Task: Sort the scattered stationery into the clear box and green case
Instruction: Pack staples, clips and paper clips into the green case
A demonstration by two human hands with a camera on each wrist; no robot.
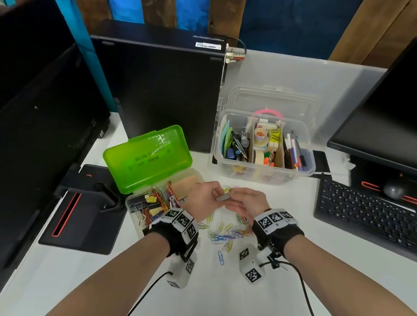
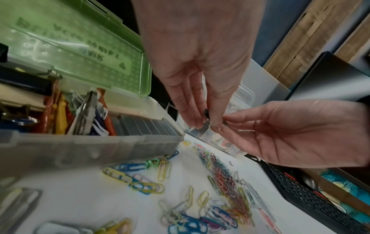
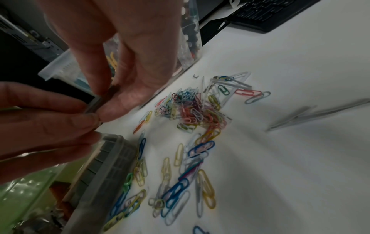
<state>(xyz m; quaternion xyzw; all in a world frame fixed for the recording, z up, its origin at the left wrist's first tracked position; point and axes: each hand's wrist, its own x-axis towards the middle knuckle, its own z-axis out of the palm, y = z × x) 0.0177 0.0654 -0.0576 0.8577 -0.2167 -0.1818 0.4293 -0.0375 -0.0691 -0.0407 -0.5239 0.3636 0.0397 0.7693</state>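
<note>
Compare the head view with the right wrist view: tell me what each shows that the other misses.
Head view only: the clear box's sorted compartments, two monitors and the green case's lid.

Right wrist view only: a long staple strip lying beyond the paper clips.

Both: the left hand and right hand pinching one grey staple block.

Green case: dark handwriting on the open lid, seen mirrored through the plastic, not legible. Computer tower: white sticker on top, print too small to read. Wristbands: square black-and-white marker codes, no words.
</note>
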